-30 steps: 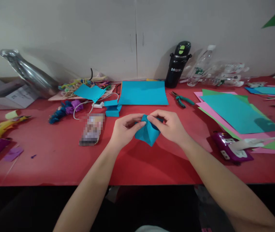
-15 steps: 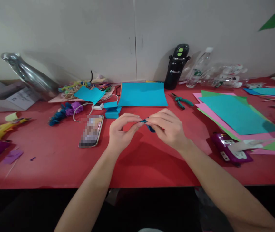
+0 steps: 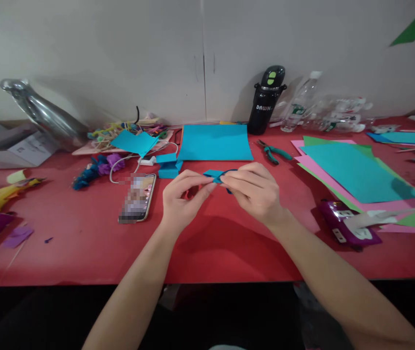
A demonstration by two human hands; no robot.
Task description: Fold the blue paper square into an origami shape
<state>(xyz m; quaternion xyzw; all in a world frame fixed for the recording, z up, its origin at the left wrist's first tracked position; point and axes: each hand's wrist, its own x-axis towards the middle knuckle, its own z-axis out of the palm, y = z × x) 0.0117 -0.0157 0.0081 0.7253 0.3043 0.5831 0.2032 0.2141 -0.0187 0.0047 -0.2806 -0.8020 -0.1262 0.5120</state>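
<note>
A small folded piece of blue paper is held above the red table, at its middle. My left hand pinches its left side with thumb and fingertips. My right hand is closed over its right side and hides most of it. Only a narrow blue edge shows between the two hands.
A phone lies left of my hands. Behind them are a blue sheet, small folded blue pieces, green-handled pliers and a black bottle. Coloured sheets and a purple packet lie right.
A second ago the blue paper hung open below my hands as a broad shape. Now it is squeezed flat between my fingers and held a little higher.
</note>
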